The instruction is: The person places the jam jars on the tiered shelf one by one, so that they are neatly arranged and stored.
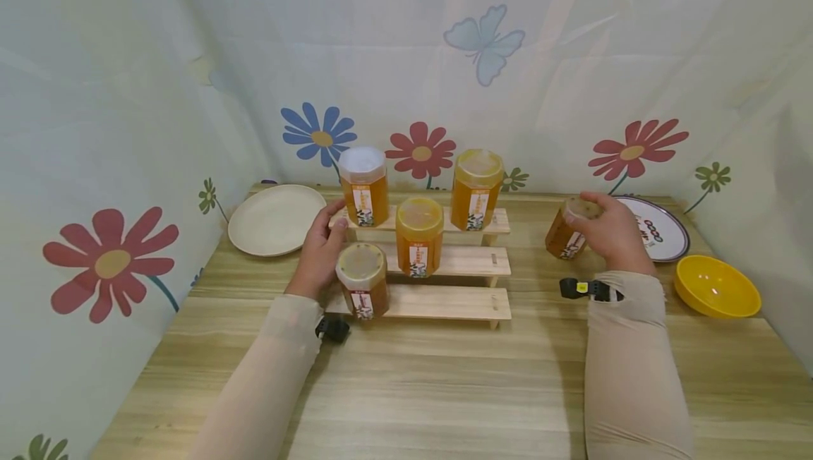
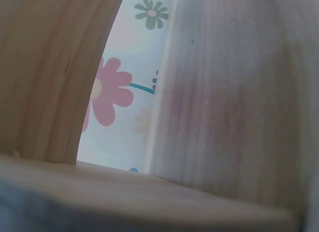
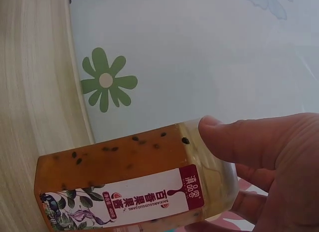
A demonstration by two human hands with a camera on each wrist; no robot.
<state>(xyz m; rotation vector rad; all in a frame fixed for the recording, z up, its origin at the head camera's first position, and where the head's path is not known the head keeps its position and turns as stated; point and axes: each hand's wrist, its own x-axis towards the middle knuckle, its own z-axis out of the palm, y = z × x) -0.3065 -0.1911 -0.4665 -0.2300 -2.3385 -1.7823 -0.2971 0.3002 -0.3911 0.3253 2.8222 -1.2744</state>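
A three-step wooden stand point(image 1: 444, 259) sits mid-table and fills the left wrist view as close wood point(image 2: 224, 92). Two honey jars, a white-lidded one point(image 1: 363, 186) and a yellow-lidded one point(image 1: 476, 190), stand on its top step. A third jar point(image 1: 419, 235) is on the middle step and another point(image 1: 362, 281) at the bottom step's left end. My left hand point(image 1: 322, 243) holds the stand's left end beside that bottom jar, with its fingers partly hidden. To the right of the stand, my right hand point(image 1: 597, 219) grips a tilted, darker seeded jar point(image 1: 565, 234) by its lid end. The right wrist view shows this jar point(image 3: 124, 184) in my fingers point(image 3: 259, 147).
A cream plate point(image 1: 276, 219) lies at the back left. A patterned plate point(image 1: 663, 234) and a yellow bowl point(image 1: 716, 286) are at the right. Flowered fabric walls close in the table on three sides. Bare wood lies in front of the stand.
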